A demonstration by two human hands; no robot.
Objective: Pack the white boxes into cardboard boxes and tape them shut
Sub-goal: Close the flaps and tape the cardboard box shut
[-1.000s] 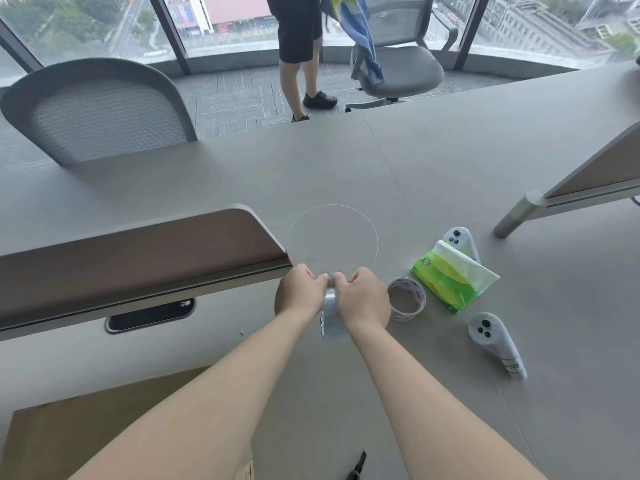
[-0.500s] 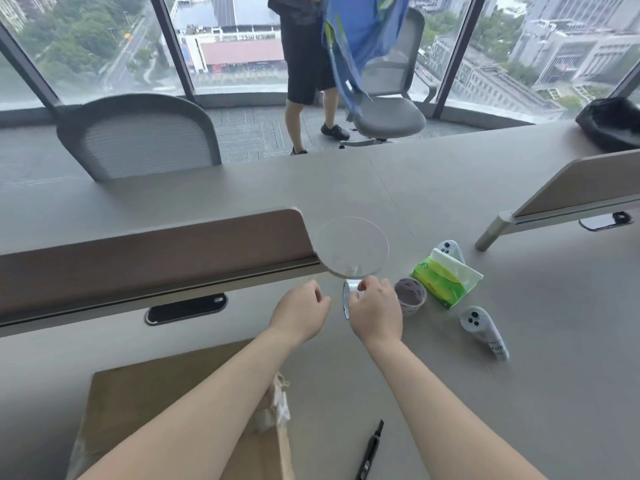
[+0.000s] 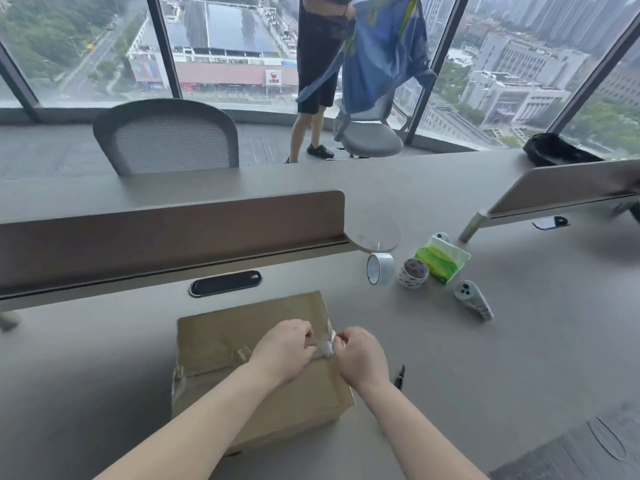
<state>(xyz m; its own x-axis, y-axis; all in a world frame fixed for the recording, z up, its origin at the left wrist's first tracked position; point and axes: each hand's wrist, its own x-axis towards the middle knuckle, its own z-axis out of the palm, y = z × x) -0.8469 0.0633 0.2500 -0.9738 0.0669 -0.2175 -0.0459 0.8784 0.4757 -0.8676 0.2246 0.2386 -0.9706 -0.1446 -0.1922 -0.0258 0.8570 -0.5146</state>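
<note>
Where the desk (image 3: pixel 519 358) runs nearest the camera, we see the closed cardboard box (image 3: pixel 221 344) lying flat, below the divider (image 3: pixel 173 230), with shiny clear film already stuck across its top. Both hands meet over the box's right side. The left hand (image 3: pixel 282 348) has its fingers curled and pinches one end of a crumpled piece of tape (image 3: pixel 326 347). The right hand (image 3: pixel 362 358) has its fingers folded in, and thumb and forefinger nip the other end. Whether the tape touches the cardboard, we cannot tell. Just right of the box lies a black pen (image 3: pixel 400 377). Farther back a roll (image 3: pixel 380 268) stands on edge. Faint blue print shows inside its core, too blurred for us to read. A patterned roll (image 3: pixel 414 273) lies beside it, touching a green tissue pack (image 3: pixel 441 259) whose logo we cannot make out. A white controller (image 3: pixel 472 299) lies near the pack and its small lettering is illegible. Beyond the desk stand a grey chair (image 3: pixel 166 136) and a person (image 3: pixel 315 64) holding blue cloth (image 3: pixel 384 53). Outside, a red sign (image 3: pixel 273 77) carries a white emblem and characters too small to read.
</note>
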